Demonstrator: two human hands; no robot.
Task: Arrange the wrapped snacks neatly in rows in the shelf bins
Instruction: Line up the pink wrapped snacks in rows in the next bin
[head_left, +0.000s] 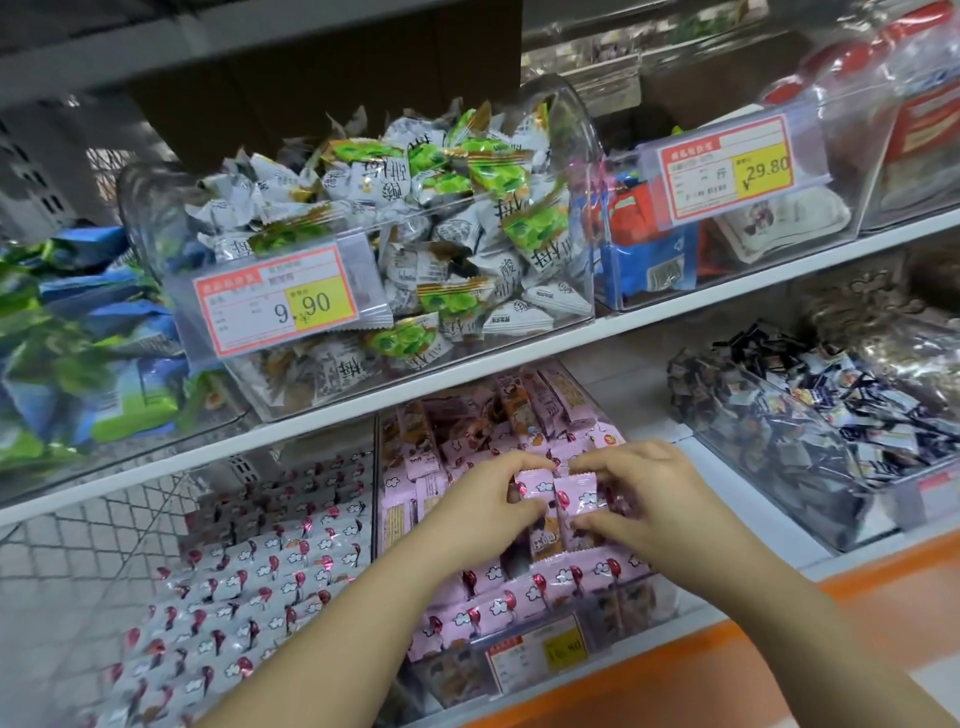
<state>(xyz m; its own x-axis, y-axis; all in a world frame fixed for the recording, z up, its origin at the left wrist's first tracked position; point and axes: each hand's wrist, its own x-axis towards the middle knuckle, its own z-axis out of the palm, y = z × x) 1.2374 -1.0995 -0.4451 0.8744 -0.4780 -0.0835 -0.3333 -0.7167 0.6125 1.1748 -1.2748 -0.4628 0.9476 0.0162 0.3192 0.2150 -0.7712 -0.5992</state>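
A clear bin (597, 631) on the lower shelf holds pink wrapped snacks (519, 592), some lined up in a front row, others loose further back. My left hand (483, 499) and my right hand (639, 493) meet over the bin's middle. Together they pinch two upright pink packets (558, 506), the left hand on the left packet, the right hand on the right one. To the left, a second bin holds white wrapped snacks (249, 577) lying in tidy rows.
On the upper shelf stands a clear bin of green-and-white candies (415, 218) with a 9.90 price tag (278, 301). Another bin with a 29.80 tag (727, 169) is at the right. A bin of dark wrapped sweets (810, 421) sits right of the pink bin. An orange shelf edge (779, 649) runs below.
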